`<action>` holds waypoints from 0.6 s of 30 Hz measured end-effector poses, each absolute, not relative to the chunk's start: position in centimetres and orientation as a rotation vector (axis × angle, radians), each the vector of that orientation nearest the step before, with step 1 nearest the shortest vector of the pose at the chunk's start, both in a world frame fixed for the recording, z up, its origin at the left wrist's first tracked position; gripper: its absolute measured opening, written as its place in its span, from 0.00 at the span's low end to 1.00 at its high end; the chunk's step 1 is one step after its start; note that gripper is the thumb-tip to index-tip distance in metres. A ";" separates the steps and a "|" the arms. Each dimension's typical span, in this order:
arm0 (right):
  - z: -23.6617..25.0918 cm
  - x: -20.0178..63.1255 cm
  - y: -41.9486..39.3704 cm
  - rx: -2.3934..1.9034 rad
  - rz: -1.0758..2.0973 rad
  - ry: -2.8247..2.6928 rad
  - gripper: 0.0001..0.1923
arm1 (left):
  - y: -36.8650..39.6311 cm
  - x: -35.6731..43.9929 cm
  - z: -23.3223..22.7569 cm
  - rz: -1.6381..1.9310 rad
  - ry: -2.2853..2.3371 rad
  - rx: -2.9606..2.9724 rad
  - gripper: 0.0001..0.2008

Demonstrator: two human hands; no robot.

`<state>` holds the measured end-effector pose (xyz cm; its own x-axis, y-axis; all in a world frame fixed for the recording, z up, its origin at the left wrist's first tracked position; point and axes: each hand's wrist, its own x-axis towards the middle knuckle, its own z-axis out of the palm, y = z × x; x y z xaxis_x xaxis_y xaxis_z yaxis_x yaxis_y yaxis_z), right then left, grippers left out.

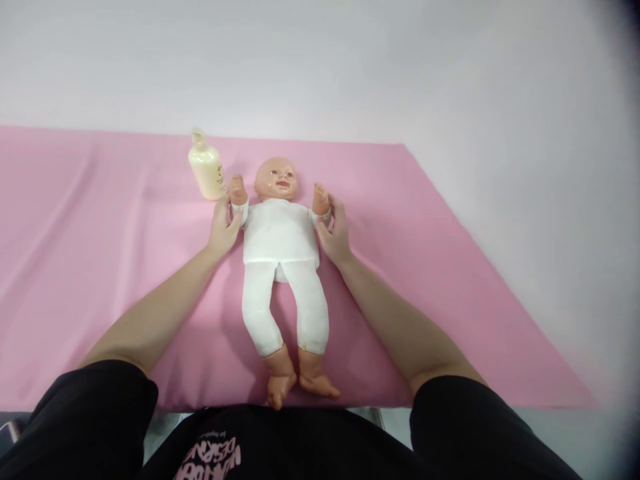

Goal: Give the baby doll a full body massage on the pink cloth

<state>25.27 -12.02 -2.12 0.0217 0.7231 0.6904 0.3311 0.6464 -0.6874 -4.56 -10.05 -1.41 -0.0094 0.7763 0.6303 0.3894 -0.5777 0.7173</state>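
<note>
A baby doll in a white top and white trousers lies on its back on a pink sheet, head away from me, feet at the near edge. My left hand grips the doll's raised arm on the left side at the sleeve cuff. My right hand grips the other raised arm at its cuff. Both doll arms point up beside the head.
A cream lotion bottle with a pump top stands on the pink sheet just left of the doll's head, close to my left hand. A white wall runs behind the sheet. The sheet's right edge slants toward me.
</note>
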 end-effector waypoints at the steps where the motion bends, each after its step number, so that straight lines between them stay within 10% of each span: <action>1: -2.1 25.2 -12.1 -0.900 0.370 -1.605 0.27 | -10.2 -4.5 -1.3 1.588 1.206 1.993 0.29; 18: -2.1 25.0 -12.1 -0.941 0.276 -1.841 0.28 | -10.7 -4.0 -0.8 1.244 1.300 2.395 0.25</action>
<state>24.97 -12.13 -2.10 -0.1893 0.7092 0.6791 0.4792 0.6704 -0.5665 -3.97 -10.67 -0.78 0.2824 0.7507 0.5972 0.6301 -0.6146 0.4746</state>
